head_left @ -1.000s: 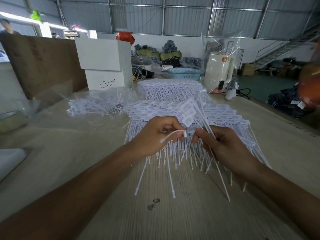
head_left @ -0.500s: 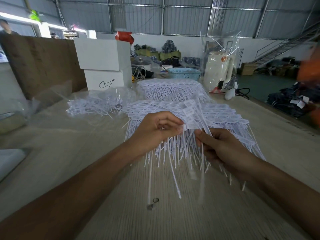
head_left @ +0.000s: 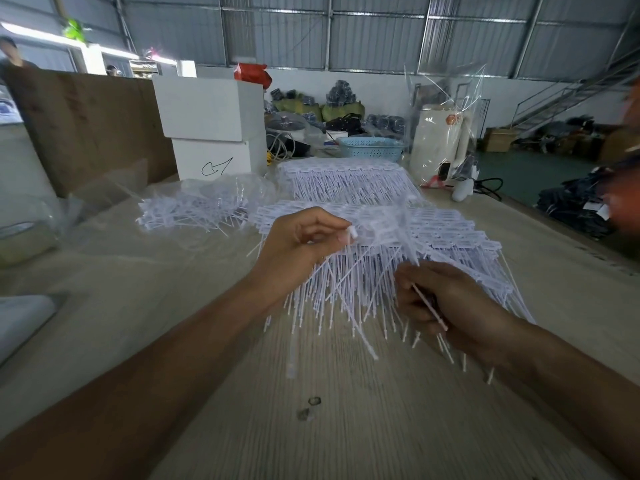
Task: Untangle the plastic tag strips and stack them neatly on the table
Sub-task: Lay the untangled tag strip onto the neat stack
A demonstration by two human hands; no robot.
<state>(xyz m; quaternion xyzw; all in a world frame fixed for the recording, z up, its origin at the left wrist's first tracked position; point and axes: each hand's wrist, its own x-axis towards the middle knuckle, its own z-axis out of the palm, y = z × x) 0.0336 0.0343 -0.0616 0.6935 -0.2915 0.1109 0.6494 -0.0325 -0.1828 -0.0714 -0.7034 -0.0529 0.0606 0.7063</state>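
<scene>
Two bare forearms, no sleeves; left hand (head_left: 301, 244), right hand (head_left: 446, 303) ungloved, no jewellery visible.

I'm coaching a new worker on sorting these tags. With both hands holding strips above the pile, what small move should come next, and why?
Probably draw the hands gently apart. The left hand pinches a strip's end, the right hand grips a thin tail, and the strips between them cross over the stacked pile, so a slow pull should free one.

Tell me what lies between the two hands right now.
In the head view, white tag strips from the near stack fan out between the left hand and right hand.
</scene>
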